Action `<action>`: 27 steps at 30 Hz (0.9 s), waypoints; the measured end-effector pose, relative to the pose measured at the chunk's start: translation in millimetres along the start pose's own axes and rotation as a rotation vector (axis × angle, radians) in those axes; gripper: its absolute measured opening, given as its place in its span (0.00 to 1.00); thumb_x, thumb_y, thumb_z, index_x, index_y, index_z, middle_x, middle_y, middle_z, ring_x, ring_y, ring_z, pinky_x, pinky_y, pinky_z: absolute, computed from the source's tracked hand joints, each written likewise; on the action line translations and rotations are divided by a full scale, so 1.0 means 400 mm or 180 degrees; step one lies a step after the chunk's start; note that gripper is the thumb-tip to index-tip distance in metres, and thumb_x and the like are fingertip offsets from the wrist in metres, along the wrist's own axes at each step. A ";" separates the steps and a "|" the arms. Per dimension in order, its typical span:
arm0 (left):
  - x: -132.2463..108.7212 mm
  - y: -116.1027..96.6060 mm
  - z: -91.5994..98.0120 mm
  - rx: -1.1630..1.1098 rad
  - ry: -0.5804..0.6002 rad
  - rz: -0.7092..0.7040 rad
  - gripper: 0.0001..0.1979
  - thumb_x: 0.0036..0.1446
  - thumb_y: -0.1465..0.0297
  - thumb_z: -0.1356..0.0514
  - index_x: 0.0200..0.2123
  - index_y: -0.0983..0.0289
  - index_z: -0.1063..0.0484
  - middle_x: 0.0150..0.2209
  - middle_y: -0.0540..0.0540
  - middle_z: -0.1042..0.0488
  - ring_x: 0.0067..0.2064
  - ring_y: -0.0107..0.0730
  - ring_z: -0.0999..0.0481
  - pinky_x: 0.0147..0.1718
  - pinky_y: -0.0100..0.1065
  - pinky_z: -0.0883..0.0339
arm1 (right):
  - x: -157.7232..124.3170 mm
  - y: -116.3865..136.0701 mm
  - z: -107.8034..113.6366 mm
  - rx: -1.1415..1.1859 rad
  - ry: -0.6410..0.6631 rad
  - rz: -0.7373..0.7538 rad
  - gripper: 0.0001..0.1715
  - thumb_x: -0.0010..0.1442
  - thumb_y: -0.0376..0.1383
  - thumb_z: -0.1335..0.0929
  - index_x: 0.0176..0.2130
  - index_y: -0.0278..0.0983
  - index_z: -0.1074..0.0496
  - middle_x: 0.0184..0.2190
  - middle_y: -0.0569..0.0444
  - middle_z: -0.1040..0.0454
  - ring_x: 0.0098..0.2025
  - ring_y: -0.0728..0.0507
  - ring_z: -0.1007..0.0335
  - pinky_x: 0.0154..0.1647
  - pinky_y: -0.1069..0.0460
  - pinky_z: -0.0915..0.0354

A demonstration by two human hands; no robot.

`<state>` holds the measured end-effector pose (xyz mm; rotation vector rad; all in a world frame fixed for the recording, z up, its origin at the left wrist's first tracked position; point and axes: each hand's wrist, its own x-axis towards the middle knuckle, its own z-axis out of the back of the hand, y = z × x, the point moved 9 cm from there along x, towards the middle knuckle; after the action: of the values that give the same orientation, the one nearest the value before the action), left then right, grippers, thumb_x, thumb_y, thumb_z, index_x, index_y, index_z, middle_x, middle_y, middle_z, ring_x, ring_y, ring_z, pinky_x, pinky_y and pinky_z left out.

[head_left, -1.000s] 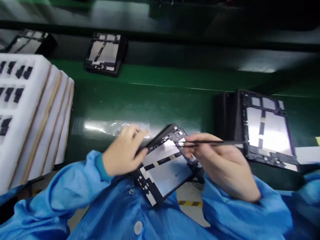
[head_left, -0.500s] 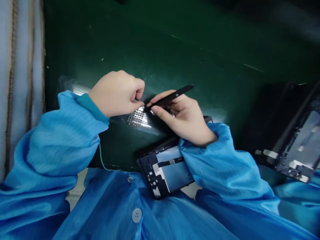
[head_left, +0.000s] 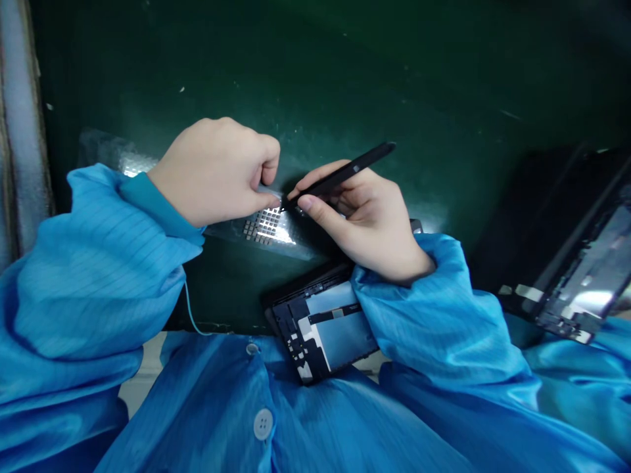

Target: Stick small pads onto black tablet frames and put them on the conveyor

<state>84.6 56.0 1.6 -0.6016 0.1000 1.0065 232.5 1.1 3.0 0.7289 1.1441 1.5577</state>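
Note:
Black tweezers (head_left: 352, 169) slant up and to the right in my right hand (head_left: 377, 223), pinched between thumb and fingers. Their tip meets a clear film sheet (head_left: 300, 244) at the top right of a grid of small square silvery-grey pads (head_left: 263, 225). My left hand (head_left: 217, 171) is closed, fingers curled, with its thumb at the film's edge close to the tweezers' tip. The left palm covers part of the film. Whether a single pad is caught in the tip is too small to tell.
An opened phone-like housing (head_left: 340, 335) lies at the table's near edge, partly under my right sleeve. More dark device housings (head_left: 582, 263) stand at the right, beside another blue sleeve (head_left: 591, 374). The green table (head_left: 296, 52) runs beyond my hands; pale fabric (head_left: 17, 98) borders its left.
The view has shifted slightly, moving the table's contents to the left. Both hands stay close together over the film, with the tweezers still at the pads.

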 end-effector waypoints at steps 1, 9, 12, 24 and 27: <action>0.000 -0.001 0.001 0.0016 0.0016 0.0014 0.09 0.63 0.65 0.29 0.40 0.64 0.20 0.32 0.48 0.25 0.39 0.30 0.26 0.52 0.34 0.34 | 0.000 0.002 0.000 -0.0030 0.0016 0.0010 0.12 0.72 0.49 0.24 0.49 0.46 0.18 0.47 0.52 0.16 0.50 0.36 0.16 0.56 0.39 0.17; 0.005 0.005 -0.004 -0.0197 0.0055 0.0079 0.12 0.61 0.64 0.28 0.40 0.68 0.20 0.31 0.46 0.28 0.50 0.40 0.19 0.65 0.45 0.34 | 0.004 0.021 -0.007 -0.0164 0.0122 0.0136 0.08 0.73 0.46 0.25 0.46 0.46 0.18 0.47 0.51 0.15 0.50 0.34 0.16 0.59 0.35 0.18; 0.005 0.002 -0.002 -0.0318 -0.0008 -0.0044 0.15 0.62 0.62 0.29 0.40 0.71 0.20 0.32 0.46 0.28 0.55 0.42 0.19 0.67 0.45 0.36 | 0.003 0.011 -0.004 -0.0016 0.0053 0.0065 0.13 0.72 0.51 0.24 0.45 0.46 0.19 0.46 0.51 0.15 0.50 0.34 0.15 0.60 0.35 0.18; 0.000 0.006 0.000 -0.0383 -0.0050 0.0016 0.13 0.59 0.65 0.25 0.38 0.68 0.20 0.29 0.46 0.29 0.51 0.40 0.20 0.67 0.48 0.35 | -0.001 -0.004 -0.003 0.0249 0.0025 -0.0024 0.22 0.68 0.57 0.23 0.48 0.44 0.20 0.47 0.51 0.15 0.51 0.36 0.14 0.61 0.38 0.17; 0.000 -0.002 0.002 -0.0181 -0.0019 -0.0025 0.14 0.62 0.64 0.26 0.40 0.69 0.20 0.30 0.46 0.27 0.48 0.34 0.22 0.66 0.44 0.34 | -0.001 -0.005 -0.005 0.0242 0.0069 -0.0035 0.22 0.68 0.58 0.23 0.48 0.45 0.20 0.47 0.52 0.15 0.52 0.36 0.15 0.61 0.38 0.17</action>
<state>85.2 55.9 2.6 -0.6503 0.0638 1.0060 231.5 0.3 0.5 0.7564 1.2269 1.5229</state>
